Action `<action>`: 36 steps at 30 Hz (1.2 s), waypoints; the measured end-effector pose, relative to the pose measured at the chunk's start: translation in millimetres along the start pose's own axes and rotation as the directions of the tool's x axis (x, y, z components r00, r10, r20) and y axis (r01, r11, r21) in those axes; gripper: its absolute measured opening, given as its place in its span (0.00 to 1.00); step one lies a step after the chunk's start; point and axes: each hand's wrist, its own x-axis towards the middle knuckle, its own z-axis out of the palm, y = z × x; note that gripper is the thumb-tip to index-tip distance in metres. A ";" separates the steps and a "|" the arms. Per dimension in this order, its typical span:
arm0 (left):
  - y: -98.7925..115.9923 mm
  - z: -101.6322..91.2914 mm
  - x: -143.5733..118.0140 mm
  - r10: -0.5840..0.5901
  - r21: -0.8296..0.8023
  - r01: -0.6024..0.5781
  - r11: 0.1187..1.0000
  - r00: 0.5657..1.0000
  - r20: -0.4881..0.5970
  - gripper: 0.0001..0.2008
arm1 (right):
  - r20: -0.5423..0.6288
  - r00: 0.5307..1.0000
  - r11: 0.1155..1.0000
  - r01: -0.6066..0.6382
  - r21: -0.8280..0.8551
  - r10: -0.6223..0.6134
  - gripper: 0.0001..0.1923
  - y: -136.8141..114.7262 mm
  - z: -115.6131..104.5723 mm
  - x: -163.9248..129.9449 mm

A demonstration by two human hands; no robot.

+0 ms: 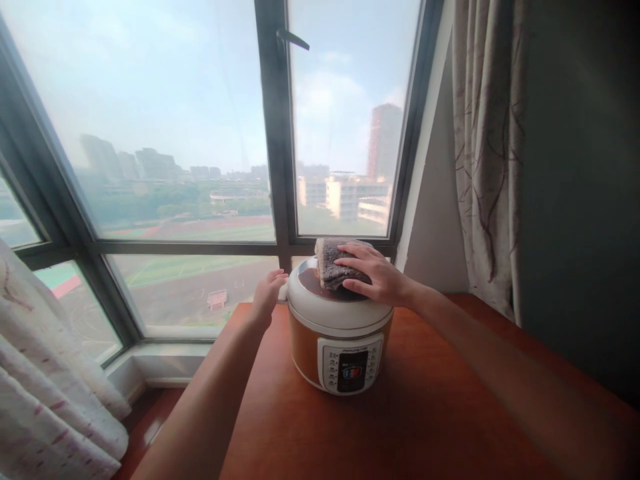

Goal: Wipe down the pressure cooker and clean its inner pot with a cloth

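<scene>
A white and brown electric pressure cooker [340, 313] stands upright on the reddish-brown wooden table, its control panel [353, 365] facing me. On top of its lid lies a folded grey-brown cloth [330, 261]. My right hand [373, 273] rests over the cloth, fingers spread across it and pressing it against the lid. At the cooker's left side, my left hand [269, 297] is closed at the small white side handle [283, 292]. Part of that grip is hidden behind the hand.
Behind the table [425, 413] is a large window with a dark frame [277, 133] and a handle [294, 39]. Patterned curtains hang at the left [50, 380] and right [487, 147]. A low white sill [165, 363] runs left of the table.
</scene>
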 end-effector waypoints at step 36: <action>15.8 8.9 -9.6 0.196 0.229 -0.281 0.932 0.922 0.333 0.27 | -0.015 0.852 0.795 -0.494 -0.351 0.523 0.28 -38.0 4.0 33.8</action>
